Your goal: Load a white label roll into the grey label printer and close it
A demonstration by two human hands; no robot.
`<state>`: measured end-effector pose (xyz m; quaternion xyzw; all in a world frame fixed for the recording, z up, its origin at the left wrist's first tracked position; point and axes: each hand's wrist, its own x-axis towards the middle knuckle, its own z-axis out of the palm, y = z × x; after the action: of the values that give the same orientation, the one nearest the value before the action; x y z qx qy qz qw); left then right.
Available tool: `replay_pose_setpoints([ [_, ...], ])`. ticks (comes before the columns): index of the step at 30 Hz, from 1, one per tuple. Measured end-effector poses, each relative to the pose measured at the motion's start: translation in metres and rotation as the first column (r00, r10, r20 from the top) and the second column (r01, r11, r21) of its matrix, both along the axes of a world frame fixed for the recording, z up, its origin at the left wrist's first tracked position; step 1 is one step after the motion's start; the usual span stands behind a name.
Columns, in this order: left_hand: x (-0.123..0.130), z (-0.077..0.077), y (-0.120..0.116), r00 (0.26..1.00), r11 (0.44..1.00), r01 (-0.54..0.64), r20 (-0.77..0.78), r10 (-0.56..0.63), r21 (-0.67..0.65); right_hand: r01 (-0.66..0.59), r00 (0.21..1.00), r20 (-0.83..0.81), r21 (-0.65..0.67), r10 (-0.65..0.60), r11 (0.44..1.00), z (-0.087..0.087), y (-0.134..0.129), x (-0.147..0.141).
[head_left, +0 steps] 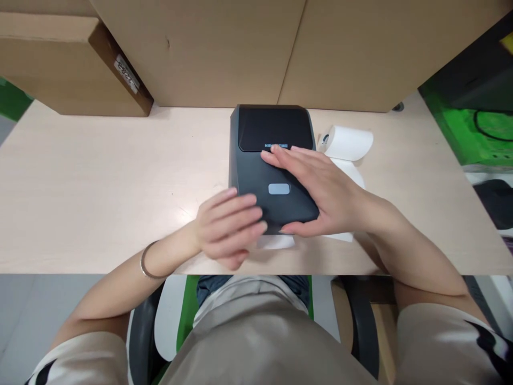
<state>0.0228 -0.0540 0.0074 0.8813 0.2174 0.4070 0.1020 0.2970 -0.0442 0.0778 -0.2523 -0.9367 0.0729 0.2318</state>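
Observation:
A dark grey label printer [256, 171] with a glossy black top panel and a light grey button stands on the table. My right hand [320, 187] lies over its right side, fingers spread across the top and thumb at the front edge. My left hand [230, 227] is at the printer's front left corner, its fingers slightly bent and apart, with nothing seen in it. A white paper piece [276, 242] sticks out below the printer's front edge. To the right is a white paper roll [348, 143], its loose paper running partly under my right hand and wrist.
Large cardboard boxes [224, 53] stand along the back of the table [100, 187]. A smaller cardboard box [48, 64] with a label is at the back left. Green and black items [489, 133] lie beyond the right edge. The chair's armrests flank my body.

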Motion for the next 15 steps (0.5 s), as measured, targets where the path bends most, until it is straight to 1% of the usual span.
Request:
replay_pose_setpoints([
  [1,-0.003,0.000,0.006,0.996,0.991,0.038,0.079,-0.049,0.126,0.005,1.000,-0.002,-0.008,-0.005,1.000,-0.001,0.000,0.000],
  [2,-0.005,0.000,0.012,0.990,0.977,0.053,0.115,-0.078,0.206,0.008,1.000,-0.004,-0.014,-0.008,1.000,-0.001,0.000,0.000],
  [3,-0.006,0.001,0.016,0.988,0.966,0.061,0.125,-0.095,0.251,0.008,1.000,-0.003,-0.021,-0.008,1.000,-0.001,0.000,0.000],
  [4,-0.006,0.002,0.019,0.991,0.964,0.052,0.104,-0.081,0.259,0.005,1.000,0.000,-0.027,-0.005,1.000,0.000,-0.001,0.000],
  [7,-0.006,0.002,0.022,1.000,0.977,-0.015,-0.010,0.018,0.212,-0.004,1.000,0.000,-0.041,0.004,0.999,0.002,-0.002,-0.001],
  [9,-0.004,0.002,0.022,0.998,0.967,-0.044,-0.025,0.052,0.253,-0.004,1.000,-0.013,-0.049,0.003,0.999,0.004,-0.003,-0.003],
  [11,-0.002,0.003,0.023,0.999,0.926,-0.043,0.031,0.034,0.374,-0.010,1.000,-0.029,-0.055,0.008,0.998,0.004,-0.003,-0.004],
  [13,0.000,0.006,0.026,0.997,0.868,-0.040,0.076,0.002,0.495,-0.030,0.999,-0.045,-0.070,0.027,0.997,0.004,-0.002,-0.003],
  [15,0.003,0.010,0.029,0.997,0.827,-0.027,0.076,-0.019,0.561,-0.046,0.997,-0.059,-0.109,0.040,0.993,0.005,-0.002,0.000],
])
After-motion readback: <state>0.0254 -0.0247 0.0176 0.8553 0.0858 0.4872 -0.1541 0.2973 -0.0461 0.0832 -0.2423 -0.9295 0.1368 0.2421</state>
